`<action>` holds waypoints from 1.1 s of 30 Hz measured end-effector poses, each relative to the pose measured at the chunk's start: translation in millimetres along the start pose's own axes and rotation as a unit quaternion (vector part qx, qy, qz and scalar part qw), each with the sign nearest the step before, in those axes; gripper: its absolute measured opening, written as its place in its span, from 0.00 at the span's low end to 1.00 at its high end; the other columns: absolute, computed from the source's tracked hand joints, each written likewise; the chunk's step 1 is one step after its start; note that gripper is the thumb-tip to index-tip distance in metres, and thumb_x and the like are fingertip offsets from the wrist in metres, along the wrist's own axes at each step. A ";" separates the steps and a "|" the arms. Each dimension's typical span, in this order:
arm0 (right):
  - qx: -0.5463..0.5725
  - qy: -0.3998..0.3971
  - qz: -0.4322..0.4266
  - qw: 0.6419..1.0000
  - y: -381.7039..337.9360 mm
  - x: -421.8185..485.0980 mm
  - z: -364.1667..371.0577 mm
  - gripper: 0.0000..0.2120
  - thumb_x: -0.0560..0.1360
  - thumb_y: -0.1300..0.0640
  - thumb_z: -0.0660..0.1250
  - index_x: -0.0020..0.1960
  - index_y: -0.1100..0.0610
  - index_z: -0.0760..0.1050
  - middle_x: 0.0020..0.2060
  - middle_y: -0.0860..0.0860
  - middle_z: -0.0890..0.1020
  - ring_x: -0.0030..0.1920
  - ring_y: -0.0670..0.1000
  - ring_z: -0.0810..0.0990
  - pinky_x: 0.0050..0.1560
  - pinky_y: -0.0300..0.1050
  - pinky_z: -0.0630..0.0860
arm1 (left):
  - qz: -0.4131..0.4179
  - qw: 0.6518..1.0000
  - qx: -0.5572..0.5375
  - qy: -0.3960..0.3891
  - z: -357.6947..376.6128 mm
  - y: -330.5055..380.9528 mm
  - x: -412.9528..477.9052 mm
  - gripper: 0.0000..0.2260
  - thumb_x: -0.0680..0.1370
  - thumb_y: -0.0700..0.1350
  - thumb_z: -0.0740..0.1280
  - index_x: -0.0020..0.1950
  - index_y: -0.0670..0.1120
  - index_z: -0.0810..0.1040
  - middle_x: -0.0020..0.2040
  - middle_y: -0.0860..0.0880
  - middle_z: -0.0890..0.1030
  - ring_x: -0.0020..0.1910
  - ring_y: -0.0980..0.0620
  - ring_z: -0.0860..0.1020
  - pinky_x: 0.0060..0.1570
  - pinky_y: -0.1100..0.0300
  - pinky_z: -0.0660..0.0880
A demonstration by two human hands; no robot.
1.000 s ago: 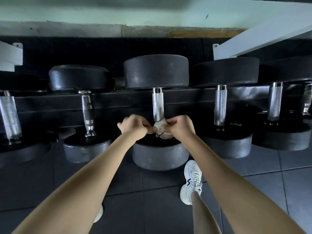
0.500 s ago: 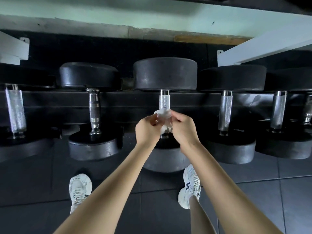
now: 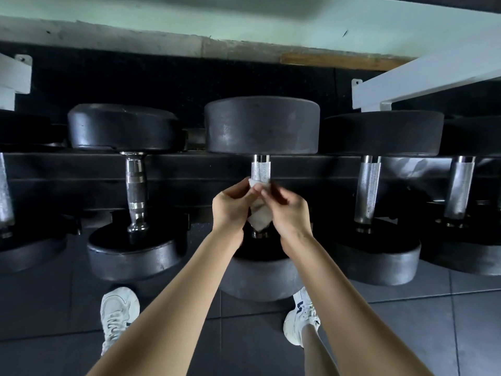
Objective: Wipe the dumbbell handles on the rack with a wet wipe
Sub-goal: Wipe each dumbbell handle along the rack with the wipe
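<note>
Currently mid-wipe, head view: left hand (image 3: 230, 210) and right hand (image 3: 288, 210) both closed around the wet wipe (image 3: 259, 217), which is wrapped on the middle dumbbell handle (image 3: 260, 172) on the rack (image 3: 189, 169). Upper handle still bare; next move likely slides the wipe up, keeping the squeeze.

We see two white lace-up sneakers (image 3: 118, 316) on the dark grey tiled floor (image 3: 406, 335), a white painted metal beam (image 3: 423, 77) at upper right, and a pale green wall (image 3: 244, 20) beyond.
</note>
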State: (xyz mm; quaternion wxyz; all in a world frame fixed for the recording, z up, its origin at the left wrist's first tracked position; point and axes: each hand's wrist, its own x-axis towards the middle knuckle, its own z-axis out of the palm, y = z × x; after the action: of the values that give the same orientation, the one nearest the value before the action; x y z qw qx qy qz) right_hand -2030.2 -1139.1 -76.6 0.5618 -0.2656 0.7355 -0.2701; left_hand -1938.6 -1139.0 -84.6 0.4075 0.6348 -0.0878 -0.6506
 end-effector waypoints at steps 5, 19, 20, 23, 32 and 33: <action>-0.051 -0.021 0.003 0.998 6.8 6.3 -5.0 0.06 0.73 0.54 0.71 0.44 0.56 0.82 0.34 0.47 0.83 0.34 0.41 0.81 0.37 0.33 0.75 | -0.025 0.989 0.069 -0.130 -20.3 2.3 8.7 0.15 0.76 0.42 0.68 0.62 0.45 0.78 0.54 0.48 0.83 0.54 0.54 0.80 0.59 0.62 0.74; 0.066 0.020 -0.098 0.993 -23.7 26.8 12.4 0.04 0.74 0.60 0.70 0.41 0.54 0.81 0.36 0.46 0.84 0.39 0.43 0.83 0.45 0.36 0.79 | 0.095 0.992 0.036 -0.073 2.6 17.2 29.7 0.07 0.76 0.43 0.67 0.52 0.45 0.81 0.46 0.51 0.84 0.48 0.56 0.82 0.51 0.64 0.77; 0.066 0.009 -0.088 0.994 -21.7 25.3 10.4 0.03 0.74 0.60 0.70 0.44 0.54 0.81 0.37 0.46 0.84 0.39 0.41 0.83 0.46 0.35 0.79 | 0.094 0.991 0.060 -0.071 0.4 17.8 29.0 0.07 0.76 0.43 0.68 0.53 0.46 0.81 0.44 0.54 0.84 0.45 0.60 0.82 0.48 0.69 0.76; 0.037 -0.011 -0.061 0.997 -14.8 20.6 1.9 0.04 0.74 0.61 0.70 0.48 0.57 0.82 0.38 0.46 0.83 0.38 0.40 0.82 0.46 0.34 0.79 | 0.074 0.988 0.118 -0.068 -4.7 18.1 22.8 0.10 0.76 0.43 0.69 0.56 0.45 0.79 0.41 0.57 0.81 0.36 0.69 0.79 0.39 0.77 0.72; -0.175 -0.125 -0.048 0.975 18.1 16.4 -27.0 0.08 0.69 0.56 0.75 0.45 0.60 0.84 0.40 0.55 0.85 0.41 0.46 0.80 0.47 0.48 0.78 | 0.031 0.937 0.312 -0.151 -36.3 -0.9 13.5 0.14 0.71 0.46 0.73 0.56 0.46 0.82 0.42 0.57 0.83 0.44 0.65 0.78 0.42 0.78 0.71; -0.161 -0.126 -0.048 0.978 18.5 16.4 -27.2 0.07 0.69 0.57 0.75 0.44 0.59 0.84 0.38 0.54 0.85 0.40 0.46 0.81 0.46 0.46 0.78 | 0.034 0.943 0.296 -0.150 -35.7 -1.1 13.0 0.14 0.71 0.44 0.74 0.56 0.47 0.82 0.42 0.57 0.83 0.42 0.66 0.79 0.41 0.78 0.71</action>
State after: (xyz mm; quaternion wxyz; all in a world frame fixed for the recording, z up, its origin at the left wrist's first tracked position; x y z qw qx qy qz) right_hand -2061.9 -1134.6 -94.6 0.5861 -0.4195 0.6790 -0.1392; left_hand -1905.2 -1132.3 -101.5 0.2057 0.6183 -0.3581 -0.6687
